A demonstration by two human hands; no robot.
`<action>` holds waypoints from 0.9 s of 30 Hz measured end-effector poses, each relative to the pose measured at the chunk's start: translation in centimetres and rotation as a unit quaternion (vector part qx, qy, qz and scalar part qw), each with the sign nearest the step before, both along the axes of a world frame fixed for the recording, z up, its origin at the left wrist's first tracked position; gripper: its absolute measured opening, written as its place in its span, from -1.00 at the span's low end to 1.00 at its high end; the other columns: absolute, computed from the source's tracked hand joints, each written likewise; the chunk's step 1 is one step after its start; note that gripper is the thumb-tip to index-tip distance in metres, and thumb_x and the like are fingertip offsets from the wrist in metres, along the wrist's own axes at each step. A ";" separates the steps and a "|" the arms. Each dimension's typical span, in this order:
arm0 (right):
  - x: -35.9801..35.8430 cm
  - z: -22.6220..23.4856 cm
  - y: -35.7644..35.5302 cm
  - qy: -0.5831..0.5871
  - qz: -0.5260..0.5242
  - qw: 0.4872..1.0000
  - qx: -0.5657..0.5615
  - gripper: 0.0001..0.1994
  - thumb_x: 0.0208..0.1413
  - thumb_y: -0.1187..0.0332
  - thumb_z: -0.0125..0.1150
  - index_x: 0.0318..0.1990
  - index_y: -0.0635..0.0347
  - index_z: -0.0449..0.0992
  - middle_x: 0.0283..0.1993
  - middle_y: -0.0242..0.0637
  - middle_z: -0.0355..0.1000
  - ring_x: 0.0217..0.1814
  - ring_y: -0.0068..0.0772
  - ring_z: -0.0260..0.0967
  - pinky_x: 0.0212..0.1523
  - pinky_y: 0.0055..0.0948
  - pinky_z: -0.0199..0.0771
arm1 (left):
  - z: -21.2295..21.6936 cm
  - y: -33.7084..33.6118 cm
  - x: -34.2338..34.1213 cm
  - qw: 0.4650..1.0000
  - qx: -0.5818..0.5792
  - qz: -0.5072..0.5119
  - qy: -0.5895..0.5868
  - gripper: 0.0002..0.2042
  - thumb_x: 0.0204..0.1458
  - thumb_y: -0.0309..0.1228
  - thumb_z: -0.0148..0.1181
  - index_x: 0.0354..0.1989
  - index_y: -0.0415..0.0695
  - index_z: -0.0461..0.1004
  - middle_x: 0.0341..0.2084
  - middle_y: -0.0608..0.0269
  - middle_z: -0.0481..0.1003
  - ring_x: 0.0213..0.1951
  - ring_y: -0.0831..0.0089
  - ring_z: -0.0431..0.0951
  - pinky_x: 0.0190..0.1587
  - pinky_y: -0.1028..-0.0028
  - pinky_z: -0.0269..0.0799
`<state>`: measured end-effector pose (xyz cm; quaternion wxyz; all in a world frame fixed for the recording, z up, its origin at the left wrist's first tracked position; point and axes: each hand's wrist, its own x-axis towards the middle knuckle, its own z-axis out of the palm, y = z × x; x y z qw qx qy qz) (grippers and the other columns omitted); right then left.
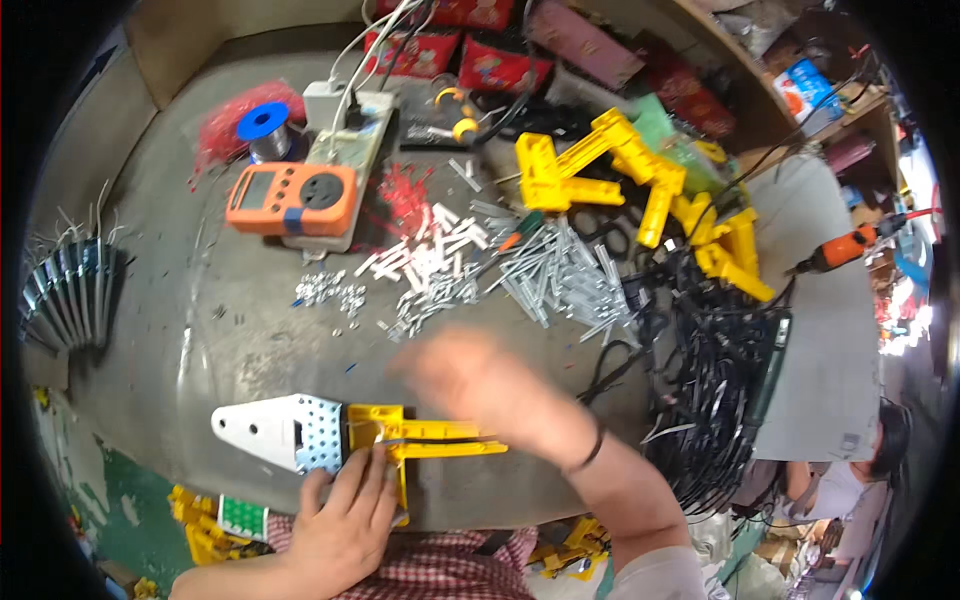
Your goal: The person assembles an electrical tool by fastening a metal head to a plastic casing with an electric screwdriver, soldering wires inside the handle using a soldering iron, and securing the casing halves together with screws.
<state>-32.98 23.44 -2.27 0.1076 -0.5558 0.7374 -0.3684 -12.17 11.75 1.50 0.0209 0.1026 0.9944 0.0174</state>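
Note:
My left hand (345, 515) presses its fingers onto a yellow plastic housing (435, 429) at the table's near edge. A white tapered plate (262, 424) with a blue-dotted end joins the housing on its left. Along the housing's handle part lies a thin dark strip. My right hand (465, 375), smeared by motion, hovers above and beyond the handle; its fingers cannot be made out. Farther off, nearest to it, are small metal parts (335, 290), pale short tubes (440, 245) and a heap of clear-grey sticks (560, 275).
An orange meter (292, 198) leans by a power strip, with a blue-flanged wire spool (264, 130) behind. More yellow housings (652, 190) lie at the far right, above a tangle of black cables (705, 400). An orange power screwdriver (845, 248) hangs at right; metal strips (75, 300) fan out left.

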 end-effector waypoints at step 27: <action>5.6 1.8 9.3 -0.419 -0.092 0.890 -0.155 -0.50 -0.03 0.39 0.15 0.09 0.35 0.23 0.05 -0.07 0.34 0.08 -0.20 0.31 0.12 -0.29 0.21 | -0.3 -0.1 -0.4 0.998 0.033 -0.058 0.009 -0.50 -0.16 -0.22 0.03 -0.15 -0.45 0.34 -0.01 -0.34 0.30 -0.06 0.08 0.36 -0.11 0.41 0.30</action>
